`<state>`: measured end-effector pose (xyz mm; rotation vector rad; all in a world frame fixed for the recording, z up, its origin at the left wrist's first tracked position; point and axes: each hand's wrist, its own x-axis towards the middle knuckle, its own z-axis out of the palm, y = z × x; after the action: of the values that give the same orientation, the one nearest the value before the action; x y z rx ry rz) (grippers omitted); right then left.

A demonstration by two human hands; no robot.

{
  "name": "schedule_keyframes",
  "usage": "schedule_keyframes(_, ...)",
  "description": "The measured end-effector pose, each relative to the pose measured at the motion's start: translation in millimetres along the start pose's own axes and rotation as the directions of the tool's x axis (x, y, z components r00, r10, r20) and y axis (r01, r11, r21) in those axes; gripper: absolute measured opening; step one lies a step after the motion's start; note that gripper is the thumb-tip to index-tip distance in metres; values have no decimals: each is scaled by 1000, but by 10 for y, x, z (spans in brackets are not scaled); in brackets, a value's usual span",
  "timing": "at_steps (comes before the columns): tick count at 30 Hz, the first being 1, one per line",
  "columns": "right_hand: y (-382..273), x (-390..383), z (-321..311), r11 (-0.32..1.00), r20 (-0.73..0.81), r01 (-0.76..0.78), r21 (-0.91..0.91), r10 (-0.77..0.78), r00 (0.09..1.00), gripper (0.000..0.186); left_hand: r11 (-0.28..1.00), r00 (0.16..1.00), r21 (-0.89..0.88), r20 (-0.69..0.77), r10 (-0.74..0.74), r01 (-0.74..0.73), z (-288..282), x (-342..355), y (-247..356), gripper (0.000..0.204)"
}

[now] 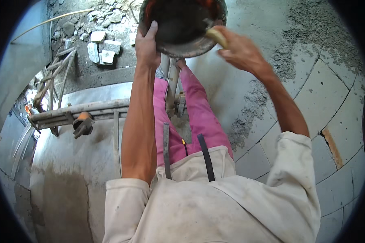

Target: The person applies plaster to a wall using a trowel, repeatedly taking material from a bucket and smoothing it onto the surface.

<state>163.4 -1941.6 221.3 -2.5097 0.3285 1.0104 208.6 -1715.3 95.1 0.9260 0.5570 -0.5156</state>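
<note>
At the top middle, a round dark bucket (pixel 186 52) with a mortar-smeared rim is tilted so that its dark inside shows. My left hand (pixel 148 47) grips its left rim, the thumb lying over the edge. My right hand (pixel 243 50) is closed around the wooden handle of what looks like a trowel (pixel 217 37). This handle crosses the bucket's right rim, and the metal end reaches inside, blurred and partly lost in the shadow. What the bucket contains is too dark to make out.
Pale block wall (pixel 320 89) on the right carries rough wet mortar (pixel 324 32). Scaffold poles (pixel 85 108) run left of my legs, an orange-ended object (pixel 83 121) beside them. Broken white blocks (pixel 106 50) and rubble (pixel 73 28) lie below, near a wooden trestle (pixel 54 81).
</note>
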Motion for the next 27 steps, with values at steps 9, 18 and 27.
schedule_keyframes(9, -191, 361, 386, 830, -194, -4, -558, -126, 973, 38, 998, 996, -40, 68, 56, -53, 485, -104, -99, 38)
schedule_keyframes(18, -42, -64, -399, 840, -39, 119, -530, -165, 986, 39, 1000, 1000, -11, -7, 20, -20, 57, -80, 28, 39)
schedule_keyframes(27, -478, -54, 308, 667, -27, 185, -722, -294, 956, 43, 996, 996, 78, -90, -24, 31, 314, -123, -11, 42)
